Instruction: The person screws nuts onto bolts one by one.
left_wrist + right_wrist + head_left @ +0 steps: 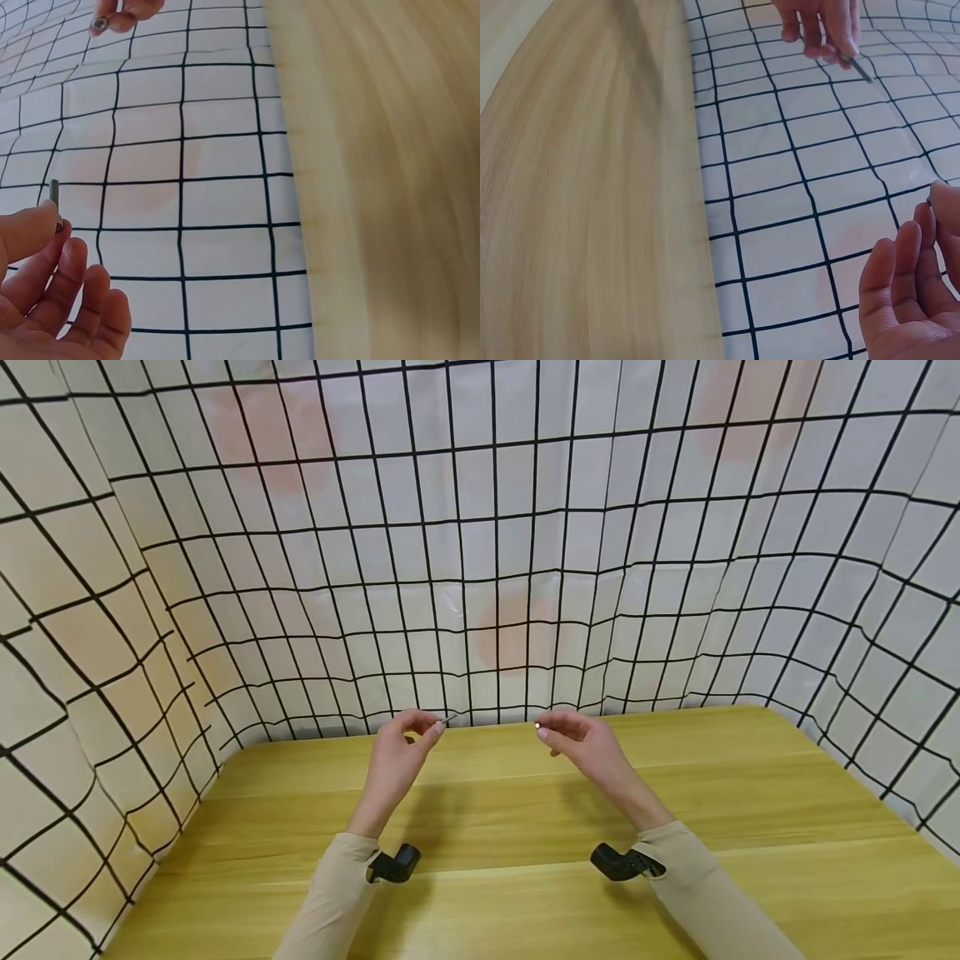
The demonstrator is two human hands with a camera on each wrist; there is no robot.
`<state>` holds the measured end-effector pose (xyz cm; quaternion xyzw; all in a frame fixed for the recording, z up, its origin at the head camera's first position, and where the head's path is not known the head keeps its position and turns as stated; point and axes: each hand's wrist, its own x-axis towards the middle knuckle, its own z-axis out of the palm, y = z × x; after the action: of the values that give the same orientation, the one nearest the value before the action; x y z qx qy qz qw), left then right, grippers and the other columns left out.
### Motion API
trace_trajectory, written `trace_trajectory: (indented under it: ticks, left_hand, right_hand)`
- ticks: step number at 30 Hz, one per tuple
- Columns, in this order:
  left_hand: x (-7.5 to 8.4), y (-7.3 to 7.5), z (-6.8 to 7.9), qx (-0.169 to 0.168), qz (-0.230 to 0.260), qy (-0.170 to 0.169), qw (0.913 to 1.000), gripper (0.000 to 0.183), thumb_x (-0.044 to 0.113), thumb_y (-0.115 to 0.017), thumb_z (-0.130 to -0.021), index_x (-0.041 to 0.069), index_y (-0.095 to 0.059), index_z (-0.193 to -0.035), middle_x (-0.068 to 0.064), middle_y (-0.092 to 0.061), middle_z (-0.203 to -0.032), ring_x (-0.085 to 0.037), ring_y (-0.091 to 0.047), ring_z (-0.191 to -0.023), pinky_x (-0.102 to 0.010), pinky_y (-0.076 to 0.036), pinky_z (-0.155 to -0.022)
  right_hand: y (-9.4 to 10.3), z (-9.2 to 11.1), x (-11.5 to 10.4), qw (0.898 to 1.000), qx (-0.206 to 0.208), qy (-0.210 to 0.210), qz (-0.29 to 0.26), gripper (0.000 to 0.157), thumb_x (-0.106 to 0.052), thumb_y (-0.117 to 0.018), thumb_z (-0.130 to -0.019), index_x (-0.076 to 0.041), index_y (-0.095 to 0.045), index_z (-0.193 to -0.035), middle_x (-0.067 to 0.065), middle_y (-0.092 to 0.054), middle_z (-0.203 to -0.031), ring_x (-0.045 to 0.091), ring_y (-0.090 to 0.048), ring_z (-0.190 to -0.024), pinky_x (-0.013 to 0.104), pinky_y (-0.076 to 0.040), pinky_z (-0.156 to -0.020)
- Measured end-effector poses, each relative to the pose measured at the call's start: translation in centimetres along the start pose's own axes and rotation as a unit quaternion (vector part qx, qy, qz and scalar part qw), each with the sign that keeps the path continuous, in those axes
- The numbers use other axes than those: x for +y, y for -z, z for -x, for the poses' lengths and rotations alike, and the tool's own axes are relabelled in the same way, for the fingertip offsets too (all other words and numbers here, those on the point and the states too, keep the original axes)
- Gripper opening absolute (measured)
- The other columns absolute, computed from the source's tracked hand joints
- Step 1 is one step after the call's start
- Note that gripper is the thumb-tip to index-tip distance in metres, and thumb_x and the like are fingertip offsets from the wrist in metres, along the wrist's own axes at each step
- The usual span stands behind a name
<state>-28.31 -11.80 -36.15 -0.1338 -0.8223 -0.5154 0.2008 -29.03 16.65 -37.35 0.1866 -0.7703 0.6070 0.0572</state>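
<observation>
My left hand (397, 756) pinches a slim metal bolt (54, 193) between thumb and forefinger. The bolt's shank stands out past the fingertips, and its lower end is partly covered by them. Opposite, my right hand (588, 750) pinches a small metal nut (100, 23), whose round hole shows in the left wrist view. Thumb and forefinger hide most of the nut in the right wrist view. Both hands are raised above the far part of the table, apart from each other, with the bolt pointing toward the right hand.
Below the hands lies a yellow wood-grain table (495, 893). A white cloth with a black grid (517, 543) rises behind its far edge and along both sides. Black wrist cameras (395, 863) are worn at both sleeves.
</observation>
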Motion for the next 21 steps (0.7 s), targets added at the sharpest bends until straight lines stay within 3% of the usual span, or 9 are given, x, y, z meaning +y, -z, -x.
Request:
trace_trajectory:
  ticks: [10,21]
  left_hand:
    - [1.2,0.3,0.0,0.008,0.009,-0.004,0.9999,0.013,0.021,-0.067,-0.096,0.011,-0.07,-0.104,-0.001,-0.064,-0.094,-0.019,-0.055,-0.087,-0.037,-0.042,-0.076]
    - [1.8,0.1,-0.2,0.012,0.014,-0.013,0.9998,0.013,0.02,-0.068,-0.095,0.011,-0.071,-0.104,-0.002,-0.062,-0.089,-0.021,-0.054,-0.083,-0.037,-0.042,-0.073]
  right_hand:
    - [-0.3,-0.1,-0.3,0.999,0.013,-0.004,-0.044,0.032,-0.025,-0.068,-0.096,-0.002,-0.065,-0.119,0.008,-0.066,-0.115,0.021,-0.061,-0.098,0.036,-0.052,-0.082]
    - [-0.7,-0.4,-0.7,0.998,0.03,-0.001,-0.048,0.034,-0.025,-0.068,-0.095,-0.001,-0.065,-0.118,0.008,-0.065,-0.11,0.022,-0.06,-0.091,0.034,-0.051,-0.082]
